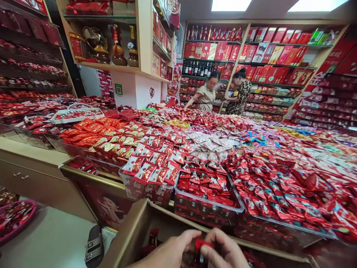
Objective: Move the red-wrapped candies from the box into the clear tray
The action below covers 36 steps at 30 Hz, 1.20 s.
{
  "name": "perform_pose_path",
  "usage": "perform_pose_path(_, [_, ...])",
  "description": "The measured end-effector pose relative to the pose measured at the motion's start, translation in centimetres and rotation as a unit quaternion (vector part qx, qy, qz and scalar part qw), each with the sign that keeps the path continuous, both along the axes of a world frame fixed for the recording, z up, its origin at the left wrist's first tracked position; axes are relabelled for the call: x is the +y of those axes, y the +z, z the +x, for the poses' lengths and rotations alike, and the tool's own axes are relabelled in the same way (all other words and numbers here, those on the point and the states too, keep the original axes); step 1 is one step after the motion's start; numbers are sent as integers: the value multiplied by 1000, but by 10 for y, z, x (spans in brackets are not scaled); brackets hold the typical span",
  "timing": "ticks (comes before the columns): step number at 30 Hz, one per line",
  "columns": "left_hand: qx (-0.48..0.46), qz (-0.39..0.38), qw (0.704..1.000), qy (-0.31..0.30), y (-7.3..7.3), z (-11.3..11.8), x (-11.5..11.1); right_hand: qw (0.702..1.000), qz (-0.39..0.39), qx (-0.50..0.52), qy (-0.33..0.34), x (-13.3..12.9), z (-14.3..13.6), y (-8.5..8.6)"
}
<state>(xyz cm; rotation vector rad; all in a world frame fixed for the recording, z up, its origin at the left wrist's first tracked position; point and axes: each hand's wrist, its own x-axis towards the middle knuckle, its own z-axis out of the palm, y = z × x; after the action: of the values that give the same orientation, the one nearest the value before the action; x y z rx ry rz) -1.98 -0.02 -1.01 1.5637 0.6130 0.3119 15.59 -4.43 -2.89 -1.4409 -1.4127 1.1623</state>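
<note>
Over the open cardboard box, my left hand (pixel 176 248) and my right hand (pixel 225 248) meet at a small red packet (pixel 202 243). The thumb and fingers of my right hand pinch its red end. My left hand is closed around the packet's other side, and its fingers partly hide it. The cardboard box (pixel 126 232) holds more red packets (pixel 153 238), mostly covered by my hands and forearms. Just beyond its rim stands a clear plastic bin (pixel 208 204) filled with red packets.
Another clear bin (pixel 150 191) and a wide spread of wrapped sweets (pixel 267 178) cover the counter. A sandal (pixel 94 245) and a pink basket (pixel 28 219) are on the floor at left. Two people (pixel 206 95) stand behind the counter before shelves of bottles and boxes.
</note>
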Motion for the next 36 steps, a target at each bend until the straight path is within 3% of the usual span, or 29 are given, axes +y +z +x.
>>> perform_pose_path(2, [-86, -67, 994, 30, 16, 13, -4, 995, 24, 78, -62, -1, -3, 21])
perform_pose_path(5, [-104, -78, 988, 85, 29, 24, -3, 968, -8, 215, -127, 0, -5, 40])
perform_pose_path(9, [-123, -124, 978, 117, 28, 26, -1, 915, -70, 371, -141, 6, -7, 36])
perform_pose_path(12, [-124, -145, 971, 142, 23, 24, -1, 910, -71, 381, -151, 5, -11, 27])
perform_pose_path(15, [-118, -124, 972, 158, 19, 20, -2, 943, -39, 294, -152, 0, -11, 30])
perform_pose_path(18, [-128, -82, 977, 148, 14, 14, -2, 981, 14, 133, -139, 7, 2, 54])
perform_pose_path(22, [-90, 34, 986, 133, 7, 10, 0, 971, 118, -76, -195, 60, 25, 94])
perform_pose_path(23, [-75, 61, 987, 129, 5, 10, 2, 970, 125, -103, -181, 79, 27, 100])
perform_pose_path(25, [-50, 104, 986, 117, -1, 10, 4, 978, 105, -142, -107, 114, 24, 101])
perform_pose_path(28, [-22, 134, 987, 83, -14, 9, 8, 979, 76, -182, -45, 149, 7, 87])
perform_pose_path(32, [11, 146, 988, 43, -29, 8, 12, 968, 66, -243, -1, 155, -8, 74])
perform_pose_path(36, [37, 166, 985, 10, -35, 8, 13, 949, 95, -299, 25, 149, -9, 79])
